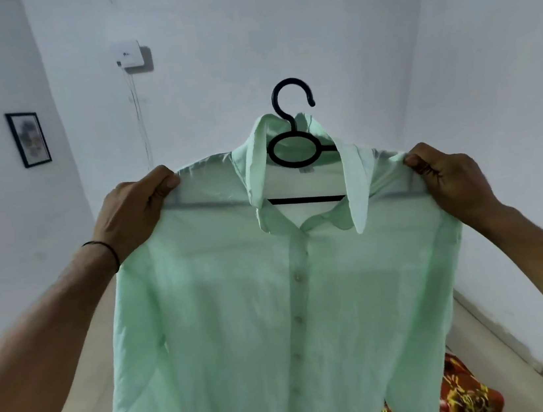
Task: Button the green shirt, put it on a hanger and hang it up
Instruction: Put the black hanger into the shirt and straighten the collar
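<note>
Holding green shirt (pixel 242 313) up in mid-air before a white wall (pixel 241 37), already draped on black plastic hanger (pixel 303 199) with hook (pixel 291 81) sticking up out of the collar (pixel 257 162). Pinching one shoulder seam with left hand (pixel 136 210), curled fingers and thumb clamped on fabric; same at the other shoulder with right hand (pixel 449 179). Possibly gripping hanger ends through the cloth, cannot tell. Looks buttoned down the placket (pixel 296 276), neck open.

Step judged: hanging up. To do well:
- keep shoulders level to prevent sliding off
- straighten the rumpled collar
- shift one hand to the hook's neck before letting go with the other

No rail or peg in view. Red patterned cloth (pixel 460 388) below the hem.
</note>
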